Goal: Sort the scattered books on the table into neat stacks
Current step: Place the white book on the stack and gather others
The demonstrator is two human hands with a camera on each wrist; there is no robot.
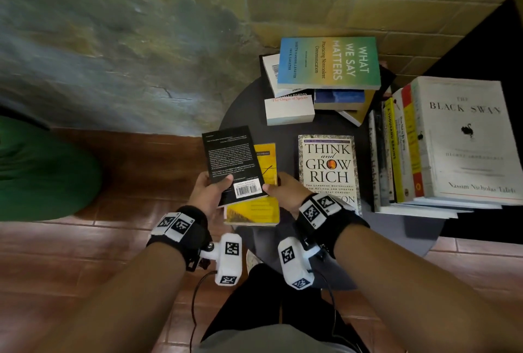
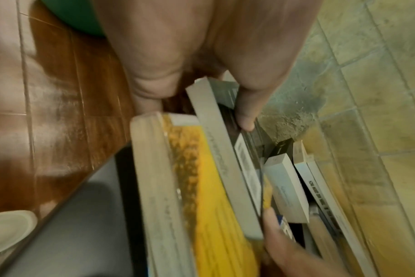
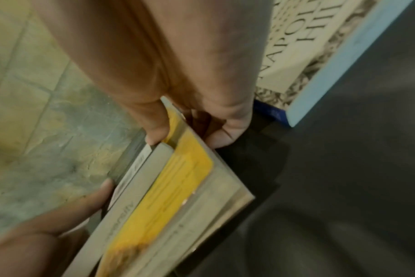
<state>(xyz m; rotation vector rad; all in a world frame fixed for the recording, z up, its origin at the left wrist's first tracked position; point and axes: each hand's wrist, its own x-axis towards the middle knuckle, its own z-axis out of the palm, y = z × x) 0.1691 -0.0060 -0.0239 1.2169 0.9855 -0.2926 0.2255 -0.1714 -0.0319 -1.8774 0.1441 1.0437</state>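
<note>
A black book (image 1: 232,160), back cover up with a barcode, is held tilted over a yellow book (image 1: 254,208) that lies on the dark round table (image 1: 396,228). My left hand (image 1: 223,182) grips its near left corner, thumb (image 2: 246,112) on the cover and fingers underneath. My right hand (image 1: 273,184) pinches the near right corner, thumb (image 3: 154,127) on top. Its fingers (image 3: 225,131) curl down by the yellow book's (image 3: 173,187) edge. In the left wrist view the black book's page edge (image 2: 225,168) sits just above the yellow book (image 2: 201,187).
"Think and Grow Rich" (image 1: 328,168) lies flat right of the yellow book. A loose pile topped by "What We Say Matters" (image 1: 328,62) sits at the back, "The Origin of Species" (image 1: 288,110) in front of it. A taller stack under "The Black Swan" (image 1: 464,140) stands at right. A green object (image 1: 42,171) is on the floor at left.
</note>
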